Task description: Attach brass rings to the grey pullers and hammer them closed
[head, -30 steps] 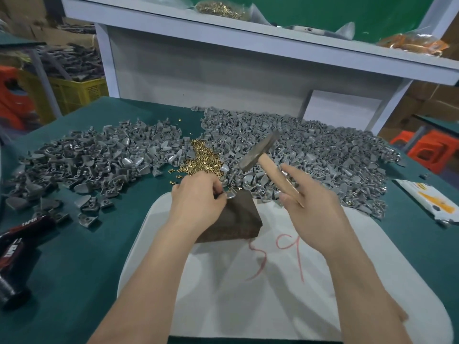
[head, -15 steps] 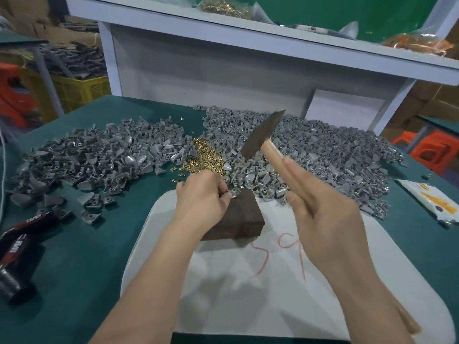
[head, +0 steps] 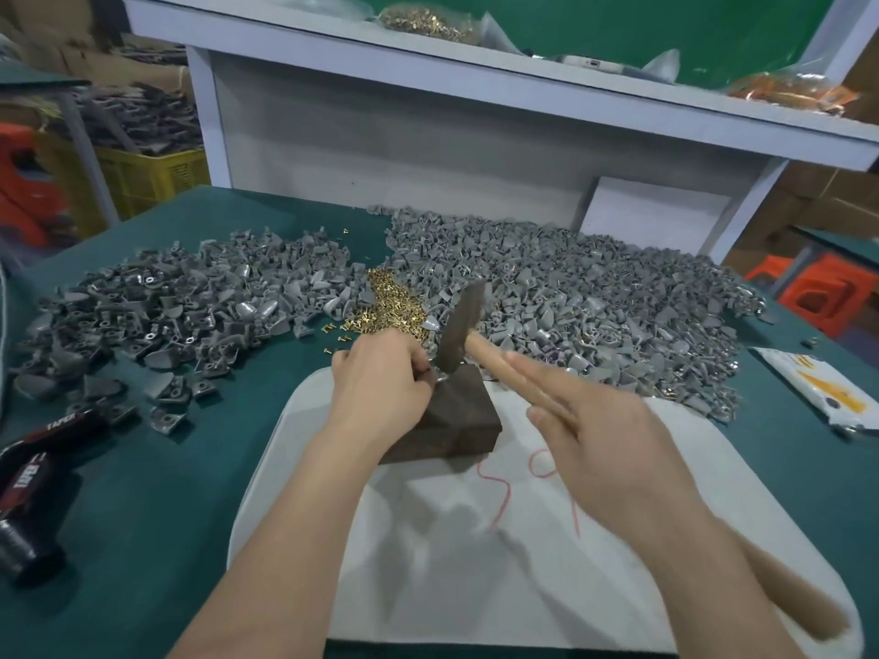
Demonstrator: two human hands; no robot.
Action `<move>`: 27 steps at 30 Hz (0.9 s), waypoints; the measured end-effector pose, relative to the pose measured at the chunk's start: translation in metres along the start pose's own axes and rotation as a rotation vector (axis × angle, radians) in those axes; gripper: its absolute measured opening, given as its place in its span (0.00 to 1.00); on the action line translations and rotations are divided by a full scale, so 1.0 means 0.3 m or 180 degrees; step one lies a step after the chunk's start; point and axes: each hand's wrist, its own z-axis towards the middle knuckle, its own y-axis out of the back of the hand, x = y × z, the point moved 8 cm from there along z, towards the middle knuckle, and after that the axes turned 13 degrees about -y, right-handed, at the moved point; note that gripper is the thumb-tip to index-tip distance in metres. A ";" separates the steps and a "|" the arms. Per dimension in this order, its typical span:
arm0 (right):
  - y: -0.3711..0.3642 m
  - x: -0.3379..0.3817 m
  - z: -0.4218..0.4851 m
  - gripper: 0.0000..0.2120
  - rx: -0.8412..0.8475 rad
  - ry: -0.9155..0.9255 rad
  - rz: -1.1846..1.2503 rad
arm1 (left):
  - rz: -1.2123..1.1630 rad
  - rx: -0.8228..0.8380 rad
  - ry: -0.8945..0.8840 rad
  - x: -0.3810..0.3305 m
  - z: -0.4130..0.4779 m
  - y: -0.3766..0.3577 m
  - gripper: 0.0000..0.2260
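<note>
The left hand [head: 380,378] rests on the top of a dark brown, smooth-faced wedge-shaped block [head: 456,420], its fingertips curled in and pinching a small grey puller [head: 438,374] against the block's upper edge; the fingers hide most of that piece, so whether a ring sits on it cannot be told. The right hand [head: 609,435] grips a wooden-handled hammer [head: 459,332], forefinger laid straight along the pale round shaft, the other fingers wrapped beneath; hand and shaft are blurred. The hammer's dull, dark metal head hangs tilted just above the pinched piece, and the butt of the handle shows past the wrist at the lower right. The block stands on a white, matt, round-cornered board [head: 475,587] marked with loose red scribbles. Beyond the block lies a small heap of shiny brass rings [head: 395,309], a few strays scattered beside it. On either side of it spread two wide heaps of dull grey, shell-shaped moulded pullers, the left heap [head: 190,302] and the right heap [head: 618,302]. All of this lies on a dark green, felt-like table cover [head: 166,506]. At the left edge lies a black cylindrical tool [head: 33,468] lettered TAPER; at the right, a flat white packet with orange print [head: 827,390]. Behind stands a white painted shelf [head: 475,83] bearing a clear bag of brass parts [head: 423,19].
</note>
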 end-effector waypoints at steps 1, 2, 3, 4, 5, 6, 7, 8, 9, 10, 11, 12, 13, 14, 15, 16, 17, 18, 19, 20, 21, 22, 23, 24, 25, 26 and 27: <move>0.004 0.003 0.011 0.28 -0.0051 0.0011 -0.0092 | -0.0013 0.0012 -0.0010 -0.001 -0.002 0.000 0.03; 0.012 0.005 0.020 0.27 -0.0149 0.0050 -0.0022 | -0.0013 0.0008 -0.0035 -0.002 0.000 0.001 0.03; 0.020 0.000 0.028 0.27 -0.0252 0.0041 0.0188 | -0.0005 0.0006 -0.0051 -0.002 0.002 0.001 0.03; 0.023 -0.014 0.042 0.27 -0.0329 -0.0045 0.0462 | 0.0006 0.0019 -0.0039 0.001 0.001 0.000 0.03; 0.016 -0.033 0.064 0.26 -0.0343 -0.0174 0.0680 | 0.0015 0.0027 -0.0021 0.004 0.001 -0.001 0.03; -0.005 -0.055 0.094 0.25 -0.0262 -0.0341 0.0811 | 0.0018 0.0026 -0.0008 0.005 0.002 -0.002 0.04; -0.037 -0.077 0.126 0.24 -0.0098 -0.0509 0.0884 | 0.0011 0.0024 0.0007 0.005 0.003 -0.003 0.04; -0.074 -0.095 0.155 0.21 0.0127 -0.0668 0.0925 | -0.0003 0.0023 0.0033 0.006 0.003 -0.003 0.05; -0.115 -0.112 0.178 0.18 0.0368 -0.0819 0.0969 | -0.0018 0.0020 0.0066 0.008 0.003 -0.003 0.05; -0.154 -0.128 0.191 0.15 0.0602 -0.0967 0.1037 | -0.0032 0.0015 0.0098 0.013 0.003 -0.002 0.05; -0.189 -0.144 0.195 0.13 0.0803 -0.1098 0.1105 | -0.0053 0.0000 0.0127 0.017 0.002 0.000 0.05; -0.216 -0.160 0.194 0.13 0.0955 -0.1213 0.1169 | -0.0086 -0.0024 0.0161 0.022 0.003 0.004 0.05; -0.233 -0.172 0.191 0.12 0.1048 -0.1287 0.1142 | -0.0127 -0.0051 0.0203 0.027 0.002 0.009 0.05; -0.237 -0.178 0.190 0.12 0.1057 -0.1291 0.0958 | -0.0171 -0.0084 0.0246 0.033 0.002 0.014 0.05; -0.228 -0.176 0.191 0.12 0.0971 -0.1220 0.0650 | -0.0225 -0.0119 0.0277 0.037 0.002 0.018 0.04; -0.209 -0.169 0.198 0.13 0.0771 -0.1136 0.0359 | -0.0290 -0.0146 0.0299 0.040 0.002 0.021 0.03; -0.181 -0.152 0.205 0.15 0.0476 -0.1023 0.0251 | -0.0358 -0.0157 0.0312 0.040 0.001 0.022 0.03; -0.150 -0.119 0.209 0.16 0.0193 -0.0865 0.0349 | -0.0417 -0.0156 0.0309 0.037 0.000 0.022 0.03; -0.129 -0.074 0.212 0.17 0.0015 -0.0656 0.0561 | -0.0474 -0.0155 0.0284 0.032 0.001 0.022 0.03; -0.125 -0.024 0.216 0.16 0.0031 -0.0460 0.0781 | -0.0539 -0.0154 0.0239 0.026 0.003 0.023 0.03; -0.141 0.027 0.224 0.15 0.0223 -0.0331 0.0985 | -0.0620 -0.0150 0.0184 0.019 0.005 0.023 0.04; -0.168 0.073 0.231 0.13 0.0490 -0.0260 0.1185 | -0.0714 -0.0158 0.0128 0.011 0.006 0.023 0.05; -0.197 0.113 0.239 0.10 0.0730 -0.0246 0.1391 | -0.0804 -0.0191 0.0089 0.007 0.008 0.025 0.05; -0.211 0.139 0.257 0.06 0.0818 -0.0265 0.1585 | -0.0878 -0.0267 0.0078 0.008 0.011 0.032 0.05; -0.209 0.150 0.284 0.04 0.0726 -0.0313 0.1711 | -0.0953 -0.0408 0.0109 0.016 0.012 0.044 0.05; -0.192 0.145 0.320 0.04 0.0491 -0.0402 0.1809 | -0.1056 -0.0628 0.0192 0.032 0.012 0.061 0.07; -0.169 0.122 0.365 0.05 0.0191 -0.0543 0.1881 | -0.1216 -0.0922 0.0319 0.054 0.009 0.085 0.09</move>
